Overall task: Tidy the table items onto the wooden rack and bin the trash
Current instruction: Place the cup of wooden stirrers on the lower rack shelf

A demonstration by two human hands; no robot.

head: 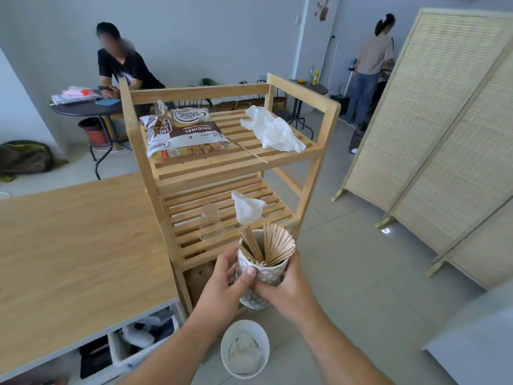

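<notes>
I hold a patterned white cup (265, 273) full of wooden stir sticks (273, 244) in front of the wooden rack (330, 107). My left hand (226, 284) wraps its left side and my right hand (288, 290) grips its right side. On the rack's top shelf lie a Coffee Mate bag (184, 133), a single stick (248, 151) and a crumpled white plastic bag (273, 130). A clear glass (211, 222) and a crumpled tissue (247, 208) sit on the middle shelf. A white bin (245, 347) holding tissue stands on the floor below my hands.
The wooden table (75, 245) lies to my left, with storage boxes (138, 343) under it. A woven folding screen (433, 129) stands at the right. One person sits at a round dark table (86, 107) at the back left; another stands at the back right.
</notes>
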